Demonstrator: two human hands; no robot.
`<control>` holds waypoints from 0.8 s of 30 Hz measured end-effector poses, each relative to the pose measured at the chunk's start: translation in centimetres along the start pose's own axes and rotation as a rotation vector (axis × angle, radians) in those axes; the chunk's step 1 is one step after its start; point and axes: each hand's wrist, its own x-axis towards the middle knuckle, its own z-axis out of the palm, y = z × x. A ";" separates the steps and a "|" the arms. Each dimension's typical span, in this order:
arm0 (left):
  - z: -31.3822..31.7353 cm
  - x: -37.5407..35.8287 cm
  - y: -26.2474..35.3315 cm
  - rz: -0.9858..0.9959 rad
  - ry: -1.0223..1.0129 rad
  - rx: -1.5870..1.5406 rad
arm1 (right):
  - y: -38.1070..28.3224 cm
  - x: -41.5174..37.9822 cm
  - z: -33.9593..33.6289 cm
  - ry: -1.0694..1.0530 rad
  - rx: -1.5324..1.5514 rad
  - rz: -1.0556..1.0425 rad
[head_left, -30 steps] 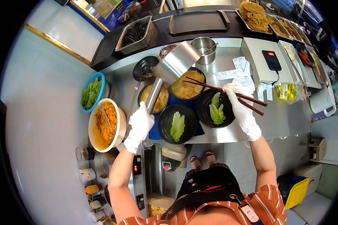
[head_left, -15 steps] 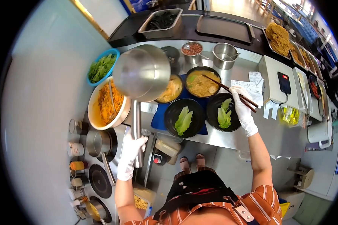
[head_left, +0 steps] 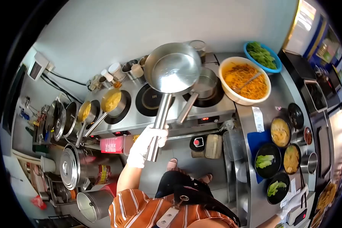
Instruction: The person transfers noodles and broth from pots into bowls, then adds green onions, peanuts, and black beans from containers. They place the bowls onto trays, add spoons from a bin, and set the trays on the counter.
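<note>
My left hand [head_left: 146, 142], in a white glove, grips the handle of a steel saucepan [head_left: 173, 72] raised over the stove. The pan's shiny inside faces me, and I see no food in it. At the lower right edge my gloved right hand [head_left: 294, 205] holds dark chopsticks [head_left: 301, 180] by the counter, small in view. Near it stand two black bowls with lettuce, one nearer bowl [head_left: 279, 195] and one farther bowl [head_left: 261, 171]. Beside these are a noodle bowl [head_left: 292, 159] and another noodle bowl [head_left: 280, 132].
Another saucepan [head_left: 205, 85] sits on a burner under the raised one. Pans with yellow food [head_left: 112, 102] stand to the left. A white tub of shredded orange food [head_left: 247, 81] and a blue basin of greens [head_left: 262, 57] are at right. A lidded steel pot [head_left: 70, 167] stands lower left.
My view has turned left from the counter to the stove. The saucepan in my left hand is now over the burners, its inside showing. My right hand stays by the counter with the chopsticks.
</note>
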 end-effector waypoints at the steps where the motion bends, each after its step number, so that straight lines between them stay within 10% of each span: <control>1: -2.0 0.0 0.4 0.008 0.035 -0.025 | 1.2 0.1 -0.5 0.025 -0.047 -0.111; 5: -10.2 1.2 1.4 -0.026 0.136 -0.150 | -5.7 -3.6 -0.8 0.030 0.669 0.438; 12: -23.2 7.6 0.0 -0.203 0.018 -0.249 | -16.7 -10.7 2.7 0.172 0.349 -0.036; 15: -25.7 8.5 0.1 -0.201 -0.003 -0.210 | -27.8 -17.2 7.4 -0.027 0.746 0.064; 16: -26.1 8.6 0.5 -0.198 -0.019 -0.231 | -25.6 -17.1 9.0 -0.174 0.474 -0.302; 17: -27.3 9.5 0.0 -0.227 -0.038 -0.212 | -34.3 -22.3 11.0 -0.167 0.427 -0.128; 19: -29.3 10.8 -1.0 -0.260 -0.119 -0.200 | -36.7 -25.7 16.3 -0.345 0.368 -0.446; 21: -29.3 9.7 1.1 -0.314 -0.022 0.045 | -43.8 -32.5 20.8 -0.511 0.410 -0.694; 24: -34.8 8.7 3.6 0.150 0.212 0.855 | -51.3 -41.8 26.1 -1.098 0.823 -0.416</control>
